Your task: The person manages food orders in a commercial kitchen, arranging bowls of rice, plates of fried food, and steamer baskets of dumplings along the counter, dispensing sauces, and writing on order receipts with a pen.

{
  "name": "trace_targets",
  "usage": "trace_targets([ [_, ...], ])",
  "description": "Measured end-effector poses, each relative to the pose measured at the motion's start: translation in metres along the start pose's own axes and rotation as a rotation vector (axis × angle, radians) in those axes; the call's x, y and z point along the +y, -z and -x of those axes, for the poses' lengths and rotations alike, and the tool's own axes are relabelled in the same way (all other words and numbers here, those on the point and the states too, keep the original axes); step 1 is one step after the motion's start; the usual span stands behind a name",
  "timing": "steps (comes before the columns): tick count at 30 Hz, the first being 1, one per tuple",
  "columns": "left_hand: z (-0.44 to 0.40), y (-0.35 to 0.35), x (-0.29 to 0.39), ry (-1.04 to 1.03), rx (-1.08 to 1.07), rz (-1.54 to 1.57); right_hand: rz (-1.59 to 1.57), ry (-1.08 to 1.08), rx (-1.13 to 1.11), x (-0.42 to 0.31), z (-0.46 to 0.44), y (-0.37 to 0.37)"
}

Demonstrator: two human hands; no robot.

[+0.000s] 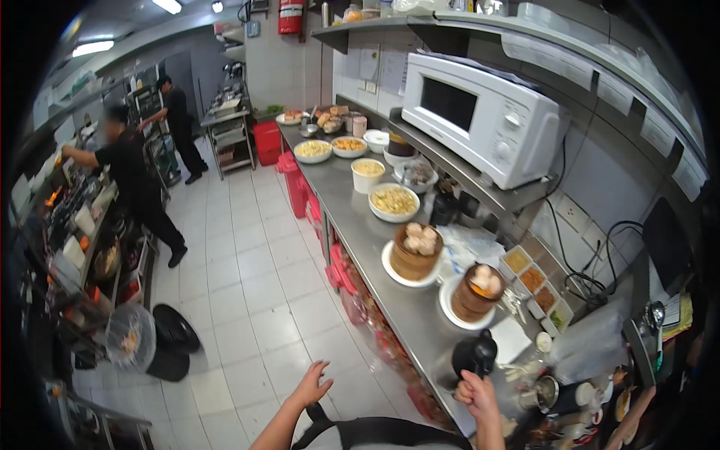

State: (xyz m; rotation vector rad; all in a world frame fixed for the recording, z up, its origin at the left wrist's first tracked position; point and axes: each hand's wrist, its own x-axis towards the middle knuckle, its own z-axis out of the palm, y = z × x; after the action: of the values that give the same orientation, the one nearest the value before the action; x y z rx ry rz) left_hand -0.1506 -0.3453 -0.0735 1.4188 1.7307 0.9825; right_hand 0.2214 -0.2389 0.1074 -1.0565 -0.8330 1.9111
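My right hand (476,391) is closed around the handle of a black jug (472,352) at the near end of the steel counter (360,232). Whether the jug rests on the counter or is lifted, I cannot tell. Over the floor, my left hand (310,384) is held out with fingers apart, touching nothing. Just beyond the jug stands a bamboo steamer (471,304) with pale dumplings on a white plate (452,313). Farther along is a second steamer (412,262) of dumplings on its own plate. A white napkin (511,341) lies right of the jug.
Bowls of food (394,202) line the counter, and sauce containers (532,279) stand by the wall. A microwave (472,112) sits on a shelf above. Two people in dark clothes (135,165) stand at the left. Bins (129,336) are on the tiled floor.
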Motion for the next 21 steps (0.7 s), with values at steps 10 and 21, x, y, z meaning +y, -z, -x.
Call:
trace_targets([
  [10,-0.041,0.210,-0.088,0.234,0.249,0.150,-0.117,-0.189,-0.073,-0.012,-0.088,-0.164],
  [21,-0.248,0.276,-0.126,0.176,-0.069,0.022,-0.044,-0.162,-0.509,-0.085,-0.318,-0.316],
])
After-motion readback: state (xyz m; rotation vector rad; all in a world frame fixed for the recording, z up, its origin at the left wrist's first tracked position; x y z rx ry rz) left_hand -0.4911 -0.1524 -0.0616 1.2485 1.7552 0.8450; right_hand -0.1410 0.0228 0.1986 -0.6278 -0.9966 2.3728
